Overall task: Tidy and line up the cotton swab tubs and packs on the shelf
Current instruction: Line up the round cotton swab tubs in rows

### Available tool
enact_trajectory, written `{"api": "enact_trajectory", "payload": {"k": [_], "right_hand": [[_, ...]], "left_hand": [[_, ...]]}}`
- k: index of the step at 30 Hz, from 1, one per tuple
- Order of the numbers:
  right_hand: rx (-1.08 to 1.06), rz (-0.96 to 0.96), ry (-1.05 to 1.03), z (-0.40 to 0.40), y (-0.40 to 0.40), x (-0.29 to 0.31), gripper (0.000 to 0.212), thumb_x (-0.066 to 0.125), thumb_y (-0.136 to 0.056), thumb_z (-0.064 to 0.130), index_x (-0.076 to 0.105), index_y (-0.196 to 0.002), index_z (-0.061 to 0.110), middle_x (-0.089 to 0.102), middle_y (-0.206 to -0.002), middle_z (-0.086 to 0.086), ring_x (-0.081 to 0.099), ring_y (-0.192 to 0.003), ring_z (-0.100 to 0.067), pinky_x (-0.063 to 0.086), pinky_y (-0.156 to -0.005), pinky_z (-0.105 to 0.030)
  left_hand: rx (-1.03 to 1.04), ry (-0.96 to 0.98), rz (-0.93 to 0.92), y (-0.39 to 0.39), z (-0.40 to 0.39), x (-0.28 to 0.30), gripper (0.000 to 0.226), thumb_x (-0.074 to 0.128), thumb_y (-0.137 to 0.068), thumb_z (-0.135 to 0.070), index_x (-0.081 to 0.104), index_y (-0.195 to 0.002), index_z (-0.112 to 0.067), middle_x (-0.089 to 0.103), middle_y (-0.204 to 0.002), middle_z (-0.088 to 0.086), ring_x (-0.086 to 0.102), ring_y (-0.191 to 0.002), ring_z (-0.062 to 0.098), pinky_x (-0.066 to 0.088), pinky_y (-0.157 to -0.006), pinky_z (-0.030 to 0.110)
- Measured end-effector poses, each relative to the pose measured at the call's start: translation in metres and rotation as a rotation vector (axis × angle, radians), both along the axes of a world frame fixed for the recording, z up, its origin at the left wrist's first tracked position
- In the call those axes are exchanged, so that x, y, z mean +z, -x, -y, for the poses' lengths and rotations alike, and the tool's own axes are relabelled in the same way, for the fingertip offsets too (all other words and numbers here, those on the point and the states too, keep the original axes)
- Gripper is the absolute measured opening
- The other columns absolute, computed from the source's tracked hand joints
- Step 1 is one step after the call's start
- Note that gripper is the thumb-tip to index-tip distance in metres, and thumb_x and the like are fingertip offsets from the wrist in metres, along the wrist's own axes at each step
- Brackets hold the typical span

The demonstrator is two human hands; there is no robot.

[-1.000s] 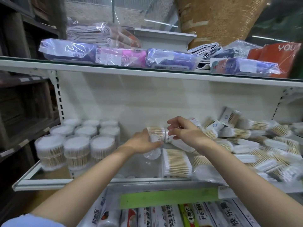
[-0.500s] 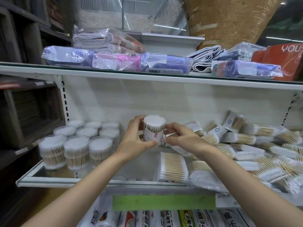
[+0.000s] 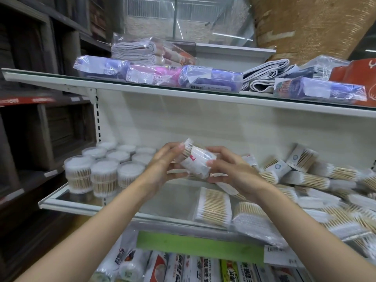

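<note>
Head view: both hands, left (image 3: 162, 169) and right (image 3: 234, 171), are grasping a tub (image 3: 195, 161), now tipping it sideways, lifted off the shelf (image 3: 67, 205), not yet lined up.

I see both bare forearms reaching forward, my left hand (image 3: 162, 167) and right hand (image 3: 234, 169) facing each other, fingers curled, gripping one swab tub (image 3: 195, 161) between them

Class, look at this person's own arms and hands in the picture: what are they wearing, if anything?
Both forearms are bare right down to the bottom of the picture, with no sleeve in view. The left hand and the right hand wear no gloves. No ring, watch or bracelet can be seen on either wrist or on the fingers that show. The nails look short and unpainted, though the picture is slightly blurred.
</note>
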State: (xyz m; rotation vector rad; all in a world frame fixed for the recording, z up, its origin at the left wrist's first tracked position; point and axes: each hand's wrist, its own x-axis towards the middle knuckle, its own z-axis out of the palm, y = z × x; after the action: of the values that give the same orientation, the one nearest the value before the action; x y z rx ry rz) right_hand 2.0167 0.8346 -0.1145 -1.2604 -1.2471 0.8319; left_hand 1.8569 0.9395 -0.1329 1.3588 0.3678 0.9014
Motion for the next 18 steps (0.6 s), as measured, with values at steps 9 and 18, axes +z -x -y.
{"api": "enact_trajectory", "payload": {"k": [9,18], "right_hand": [[-0.123,-0.305,-0.166,-0.004,0.008,0.003,0.010,0.060,-0.088,0.013,0.055,-0.095,0.017,0.064,-0.066,0.004,0.055,-0.049,-0.005,0.046,-0.056,-0.025],[-0.040,-0.322,-0.273,-0.003,0.011,0.007,0.006,0.049,-0.095,0.013,0.054,-0.098,0.012,0.064,-0.062,0.009,0.057,-0.061,-0.004,0.045,-0.066,-0.025]], "left_hand": [[-0.229,-0.062,-0.090,0.014,0.008,-0.023,0.048,0.070,-0.056,-0.029,0.050,-0.092,-0.005,0.068,-0.093,0.016,0.066,-0.090,0.029,0.056,-0.081,0.038],[-0.290,-0.001,0.009,0.009,0.011,-0.020,0.090,0.062,-0.057,-0.032,0.036,-0.130,0.013,0.066,-0.106,0.024,0.067,-0.096,0.032,0.055,-0.076,0.031]]}}
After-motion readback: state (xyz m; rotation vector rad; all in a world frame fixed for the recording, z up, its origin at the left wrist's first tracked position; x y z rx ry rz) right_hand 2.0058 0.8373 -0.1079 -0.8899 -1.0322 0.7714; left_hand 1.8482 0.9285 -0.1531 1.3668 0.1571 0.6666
